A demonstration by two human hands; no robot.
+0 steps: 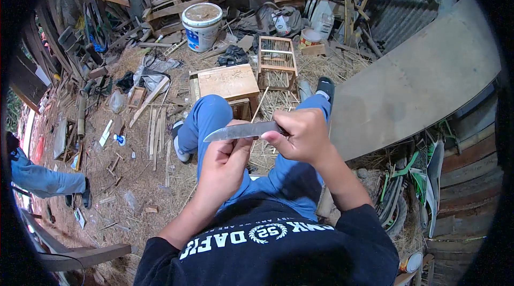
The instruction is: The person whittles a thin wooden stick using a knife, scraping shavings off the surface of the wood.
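My right hand (302, 132) is closed around the handle of a knife (233, 132), whose grey blade points left, across the top of my left hand. My left hand (222, 165) is closed just under the blade, thumb and fingers pinched together. A thin pale stick (260, 105) slants away beyond the blade and appears to come from that pinch; its near end is hidden by the knife and fingers. Both hands are above my lap, between my knees. Past them stands a low wooden box (227, 81), beside a small slatted wooden cage (277, 56).
A white-and-blue bucket (202, 26) stands at the back among scrap wood. A large pale board (417, 82) spans the right side. Wood strips (157, 133) lie on the straw-strewn ground to the left. Another person's leg (51, 181) shows at far left. A bicycle-like vehicle (399, 195) is at lower right.
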